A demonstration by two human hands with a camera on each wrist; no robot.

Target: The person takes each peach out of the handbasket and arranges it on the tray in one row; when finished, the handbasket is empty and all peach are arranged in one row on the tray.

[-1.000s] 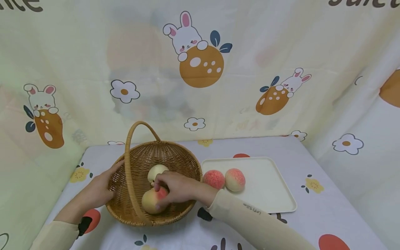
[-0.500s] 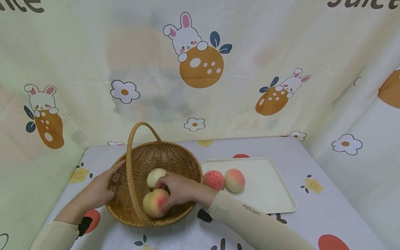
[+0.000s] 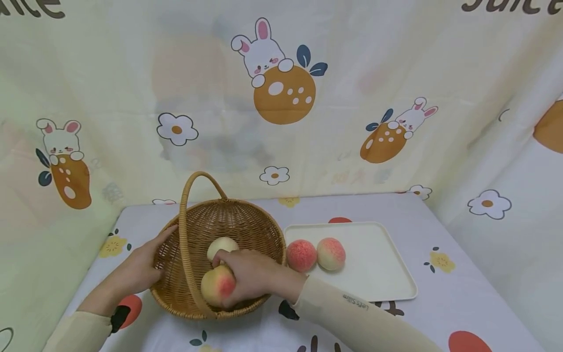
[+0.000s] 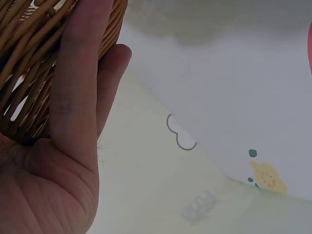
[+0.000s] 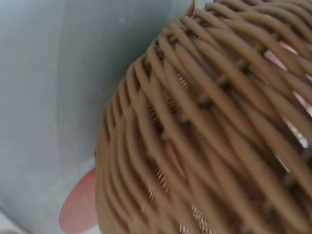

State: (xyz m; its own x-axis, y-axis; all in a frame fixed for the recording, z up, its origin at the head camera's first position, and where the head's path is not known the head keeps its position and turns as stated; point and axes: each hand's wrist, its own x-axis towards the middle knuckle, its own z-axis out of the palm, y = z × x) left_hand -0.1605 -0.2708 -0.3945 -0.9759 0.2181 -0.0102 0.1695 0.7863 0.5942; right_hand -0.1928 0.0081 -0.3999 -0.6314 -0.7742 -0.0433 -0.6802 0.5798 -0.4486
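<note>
In the head view, a round wicker basket (image 3: 250, 220) with a tall arched handle stands on the left of the table. My right hand (image 3: 250, 276) reaches inside it and grips a yellow peach (image 3: 215, 286) with a pink blush. Just behind that peach lies a pale, round, peach-like fruit (image 3: 223, 244), partly hidden by the fingers. My left hand (image 3: 138, 266) rests against the basket's left side. The left wrist view shows its straight fingers (image 4: 75, 83) along the outer weave. In the right wrist view, the basket wall (image 5: 204, 122) hides most of the right hand.
A white rectangular tray (image 3: 374, 274) lies right of the basket. Two peaches are at its left end, a redder one (image 3: 301, 255) and a paler one (image 3: 331, 254). A patterned cloth (image 3: 440, 318) covers the table, and a printed curtain (image 3: 211, 73) hangs behind it.
Inside the basket, my right hand has come slightly nearer and lower around the blushed peach. The pale fruit has shifted a little toward me. My left hand has hardly moved.
</note>
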